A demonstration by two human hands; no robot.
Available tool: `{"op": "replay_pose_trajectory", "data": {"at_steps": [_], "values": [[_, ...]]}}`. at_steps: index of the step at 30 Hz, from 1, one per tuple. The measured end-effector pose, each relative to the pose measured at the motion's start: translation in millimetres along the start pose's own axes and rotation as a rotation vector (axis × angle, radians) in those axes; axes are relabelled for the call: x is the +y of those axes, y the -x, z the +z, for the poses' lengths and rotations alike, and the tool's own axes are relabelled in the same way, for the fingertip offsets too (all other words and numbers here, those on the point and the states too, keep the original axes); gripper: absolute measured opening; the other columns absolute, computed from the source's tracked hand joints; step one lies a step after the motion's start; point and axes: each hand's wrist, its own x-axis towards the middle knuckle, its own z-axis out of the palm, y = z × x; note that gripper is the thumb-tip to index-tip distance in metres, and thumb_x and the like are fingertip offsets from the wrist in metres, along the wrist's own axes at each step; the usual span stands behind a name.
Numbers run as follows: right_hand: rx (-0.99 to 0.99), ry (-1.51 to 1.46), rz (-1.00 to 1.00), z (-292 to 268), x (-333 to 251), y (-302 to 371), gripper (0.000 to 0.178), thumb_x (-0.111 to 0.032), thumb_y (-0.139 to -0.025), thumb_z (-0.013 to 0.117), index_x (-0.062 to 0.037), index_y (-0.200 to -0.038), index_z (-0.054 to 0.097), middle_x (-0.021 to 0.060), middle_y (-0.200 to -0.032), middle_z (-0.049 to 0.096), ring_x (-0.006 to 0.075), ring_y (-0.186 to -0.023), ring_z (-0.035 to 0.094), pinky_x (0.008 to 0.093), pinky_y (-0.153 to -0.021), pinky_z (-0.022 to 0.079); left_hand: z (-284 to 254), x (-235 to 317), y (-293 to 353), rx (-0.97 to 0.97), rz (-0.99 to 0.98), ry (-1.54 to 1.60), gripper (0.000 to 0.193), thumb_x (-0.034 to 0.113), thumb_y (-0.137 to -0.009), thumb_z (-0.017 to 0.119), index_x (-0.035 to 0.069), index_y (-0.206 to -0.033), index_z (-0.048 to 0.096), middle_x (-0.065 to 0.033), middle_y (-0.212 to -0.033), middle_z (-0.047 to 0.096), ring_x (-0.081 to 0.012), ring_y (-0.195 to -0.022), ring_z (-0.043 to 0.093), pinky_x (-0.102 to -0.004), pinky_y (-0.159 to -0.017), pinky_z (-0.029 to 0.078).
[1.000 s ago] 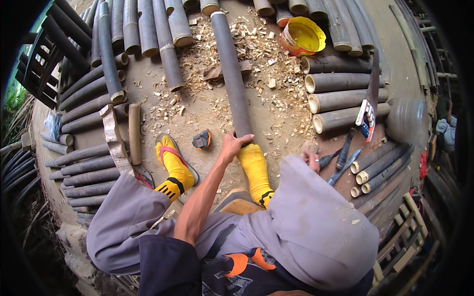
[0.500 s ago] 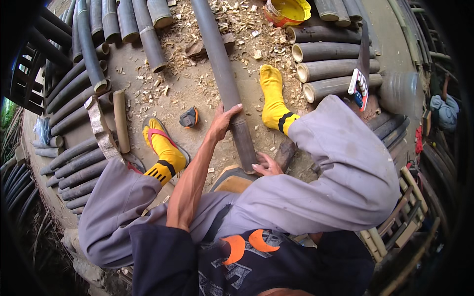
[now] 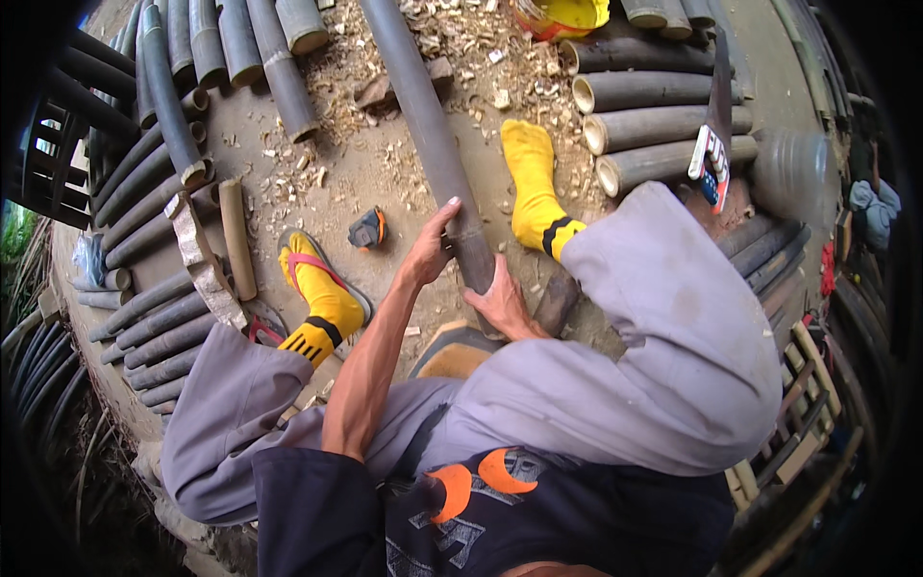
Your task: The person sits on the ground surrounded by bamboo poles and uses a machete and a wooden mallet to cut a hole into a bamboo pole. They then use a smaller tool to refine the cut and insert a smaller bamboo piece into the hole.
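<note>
A long dark bamboo pole (image 3: 420,106) runs from the far side toward my lap, its near end between my legs. My left hand (image 3: 430,252) rests against the pole's left side with its fingers partly curled around it. Closer to me, my right hand (image 3: 504,302) grips the pole near its end from the right, thumb across the top. Under that end shows a black and tan pad (image 3: 457,354), partly hidden by my leg. A dark block-like piece (image 3: 556,302) lies just right of my right hand.
A tape measure (image 3: 367,229) lies left of the pole. Cut bamboo lengths (image 3: 663,127) are stacked at right, with a handsaw (image 3: 713,154) on them. More bamboo (image 3: 165,332) lies at left. Wood chips cover the far ground near a yellow-and-red bucket (image 3: 567,17). Another person (image 3: 875,212) is at far right.
My right hand has moved up from the pole's near end and closed around it. My left hand has loosened, its thumb no longer lying across the top. The pole's far part has shifted slightly left.
</note>
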Motion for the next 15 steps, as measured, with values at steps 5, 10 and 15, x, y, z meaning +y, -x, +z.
{"op": "replay_pose_trajectory", "data": {"at_steps": [5, 10, 15], "values": [[0.052, 0.084, -0.01, 5.6, 16.6, 2.7, 0.09, -0.036, -0.07, 0.075, 0.0071, -0.134, 0.028, 0.0351, -0.11, 0.055, 0.0477, -0.103, 0.055, 0.0484, -0.087, 0.046, -35.1, 68.5, -52.4, 0.509, 0.681, -0.54, 0.049, 0.019, -0.076, 0.068, 0.003, -0.121, 0.054, -0.0102, -0.11, 0.059, -0.0231, -0.1, 0.056, -0.0362, -0.087, 0.046], [-0.021, 0.006, 0.042, 11.6, 11.7, 1.1, 0.08, -0.03, -0.07, 0.074, 0.0008, -0.13, 0.033, 0.0292, -0.112, 0.056, 0.0425, -0.107, 0.056, 0.0451, -0.089, 0.046, -57.5, 182.5, -88.9, 0.832, 1.066, -1.33, 0.059, 0.009, -0.066, 0.068, 0.005, -0.122, 0.054, -0.0135, -0.12, 0.053, -0.0301, -0.112, 0.049, -0.0381, -0.099, 0.039], [0.016, -0.032, 0.028, 3.7, 4.9, 4.7, 0.081, -0.031, -0.07, 0.074, -0.0013, -0.132, 0.031, 0.0286, -0.112, 0.056, 0.0429, -0.105, 0.056, 0.0457, -0.089, 0.045, -60.3, 214.3, -127.0, 0.112, 0.615, -1.508, 0.06, 0.012, -0.061, 0.072, 0.006, -0.12, 0.057, -0.0151, -0.12, 0.052, -0.0321, -0.105, 0.049, -0.0405, -0.093, 0.042]]}}
